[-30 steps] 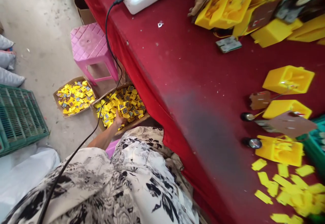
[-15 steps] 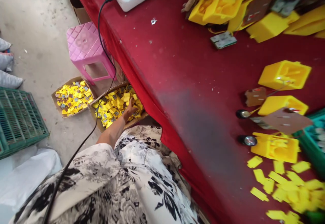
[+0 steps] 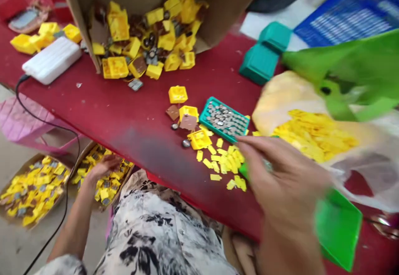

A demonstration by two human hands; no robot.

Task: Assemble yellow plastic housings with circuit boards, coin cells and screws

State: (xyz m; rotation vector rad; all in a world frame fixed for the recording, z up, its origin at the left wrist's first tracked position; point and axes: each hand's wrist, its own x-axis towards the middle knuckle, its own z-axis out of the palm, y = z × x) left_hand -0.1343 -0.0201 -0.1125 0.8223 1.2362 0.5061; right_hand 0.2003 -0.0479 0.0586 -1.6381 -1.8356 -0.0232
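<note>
My left hand (image 3: 104,167) hangs with its fingers spread just over a cardboard tray (image 3: 81,152) heaped with yellow pieces, and it holds nothing I can see. My right hand (image 3: 280,179) is blurred above the red table's near edge. A green plastic piece (image 3: 338,229) shows past it and appears gripped by it. Near its fingertips lie loose flat yellow pieces (image 3: 222,160) and a teal tray of small metal discs (image 3: 223,119). A plastic bag of yellow pieces (image 3: 314,136) lies to its right.
A tipped cardboard box (image 3: 134,1) spills yellow and brown parts onto the red table (image 3: 124,113). A white power bank (image 3: 51,60) with a black cable sits left of it. Teal blocks (image 3: 258,63), a blue crate (image 3: 352,17), and a pink stool (image 3: 21,121) surround the table.
My view has swung from the floor side across the table. My left hand has lifted slightly from the pieces in the tray, and my right hand has come into view.
</note>
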